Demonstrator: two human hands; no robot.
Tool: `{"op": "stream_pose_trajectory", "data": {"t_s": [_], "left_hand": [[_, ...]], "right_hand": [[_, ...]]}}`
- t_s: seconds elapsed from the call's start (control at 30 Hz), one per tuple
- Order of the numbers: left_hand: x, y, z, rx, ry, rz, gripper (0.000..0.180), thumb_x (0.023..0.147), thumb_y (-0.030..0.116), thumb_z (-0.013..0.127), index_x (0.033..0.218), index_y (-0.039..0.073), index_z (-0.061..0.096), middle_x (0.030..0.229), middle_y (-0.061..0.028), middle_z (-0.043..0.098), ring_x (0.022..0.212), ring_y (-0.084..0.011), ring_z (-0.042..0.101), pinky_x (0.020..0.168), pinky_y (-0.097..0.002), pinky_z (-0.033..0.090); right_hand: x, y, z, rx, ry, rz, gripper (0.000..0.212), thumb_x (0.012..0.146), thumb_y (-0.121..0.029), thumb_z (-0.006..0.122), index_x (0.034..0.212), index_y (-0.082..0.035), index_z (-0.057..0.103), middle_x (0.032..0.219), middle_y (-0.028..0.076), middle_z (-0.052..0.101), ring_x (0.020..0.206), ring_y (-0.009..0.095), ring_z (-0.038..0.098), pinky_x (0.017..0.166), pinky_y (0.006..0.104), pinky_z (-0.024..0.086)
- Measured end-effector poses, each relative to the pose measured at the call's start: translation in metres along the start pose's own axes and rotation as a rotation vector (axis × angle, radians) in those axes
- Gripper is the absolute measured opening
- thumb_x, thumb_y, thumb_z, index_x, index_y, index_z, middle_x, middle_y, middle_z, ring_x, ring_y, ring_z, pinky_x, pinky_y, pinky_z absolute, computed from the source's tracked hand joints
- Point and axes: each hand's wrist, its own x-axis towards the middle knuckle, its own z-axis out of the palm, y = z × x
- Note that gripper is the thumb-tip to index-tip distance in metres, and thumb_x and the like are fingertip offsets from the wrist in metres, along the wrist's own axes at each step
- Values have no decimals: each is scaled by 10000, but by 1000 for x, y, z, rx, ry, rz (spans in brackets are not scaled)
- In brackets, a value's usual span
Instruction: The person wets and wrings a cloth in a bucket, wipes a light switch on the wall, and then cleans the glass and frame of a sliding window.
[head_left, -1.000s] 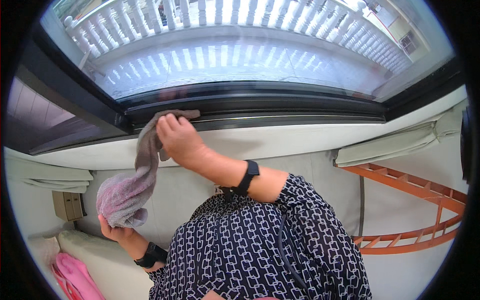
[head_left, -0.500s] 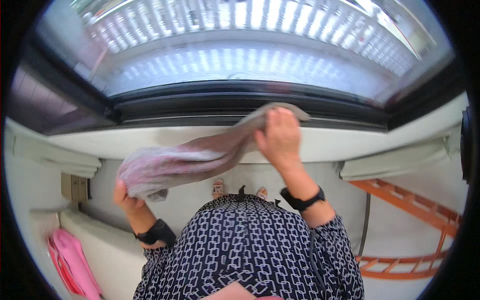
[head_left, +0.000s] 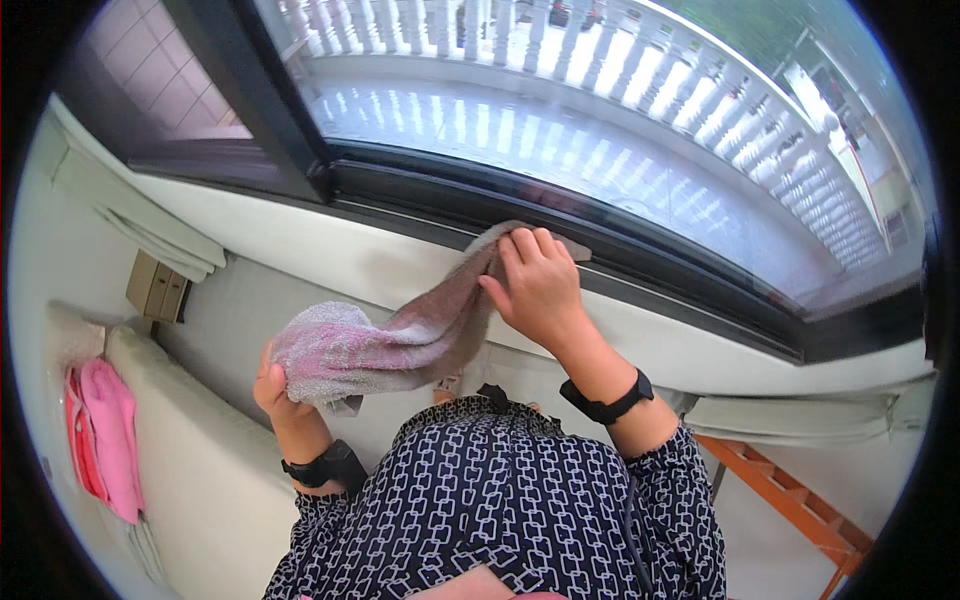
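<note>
A pink and grey towel (head_left: 400,335) stretches between my two hands. My right hand (head_left: 538,288) presses its far end flat against the black lower window frame (head_left: 640,268), fingers over the cloth. The bunched pink end sits in my left hand (head_left: 272,385), held lower and closer to my body. Both wrists carry black bands. My patterned dark top fills the bottom of the view.
Beyond the glass lies a balcony with a white balustrade (head_left: 560,40). A white sill ledge (head_left: 700,350) runs under the frame. A pale sofa (head_left: 190,470) with a pink cloth (head_left: 105,430) stands at the left, an orange wooden frame (head_left: 790,500) at the right.
The view has swung, so the frame now slopes down to the right. My right hand has slid the towel's end along the window frame while my left hand kept hold of the bunched end.
</note>
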Motion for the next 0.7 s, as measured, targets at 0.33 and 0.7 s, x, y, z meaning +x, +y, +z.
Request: {"op": "stream_pose_trajectory", "data": {"t_s": [0.33, 0.7], "left_hand": [[7, -6, 21, 79, 142, 10, 749, 836, 350, 692, 1329, -164, 460, 1258, -302, 605, 1147, -412, 618, 1025, -512, 471], [-9, -14, -8, 52, 186, -5, 756, 910, 476, 478, 1380, -115, 447, 1360, -274, 543, 1248, -434, 534, 1061, -553, 414]], "right_hand": [[90, -37, 44, -76, -42, -120, 344, 709, -197, 652, 973, 22, 678, 1042, 148, 564, 1058, 299, 502, 846, 332, 451], [58, 11, 45, -129, 162, -202, 177, 738, -214, 659, 851, -80, 637, 880, 56, 557, 867, 222, 535, 670, 338, 441]]}}
